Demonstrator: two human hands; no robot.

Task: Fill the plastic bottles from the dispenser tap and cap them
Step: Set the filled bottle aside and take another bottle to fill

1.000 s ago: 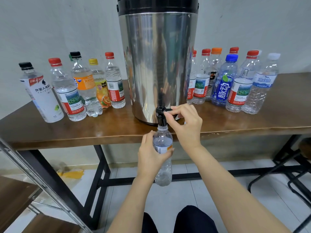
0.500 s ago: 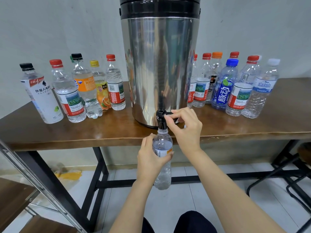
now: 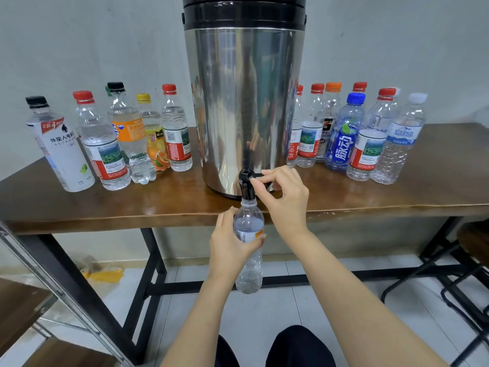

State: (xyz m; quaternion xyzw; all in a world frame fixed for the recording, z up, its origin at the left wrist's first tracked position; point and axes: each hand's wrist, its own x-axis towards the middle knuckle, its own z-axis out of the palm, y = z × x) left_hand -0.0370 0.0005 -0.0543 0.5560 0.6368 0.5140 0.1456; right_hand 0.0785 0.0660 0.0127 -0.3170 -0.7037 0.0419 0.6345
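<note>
Bottle (image 3: 248, 274) under tap (image 3: 246, 188), grip of left hand (image 3: 230, 245) clamped round it, grip of right hand (image 3: 287, 200) pinching lever (image 3: 258, 176) — fill level unclear, dispenser (image 3: 243, 102) top cut off.

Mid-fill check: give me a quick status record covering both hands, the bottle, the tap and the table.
left hand: grips the bottle around its middle
bottle: uncapped, mouth directly under the tap
right hand: fingers pinch the lever on the tap
fill level: cannot tell
dispenser: upright, near the front edge of the table
capped bottles: standing on both sides of the dispenser
</note>
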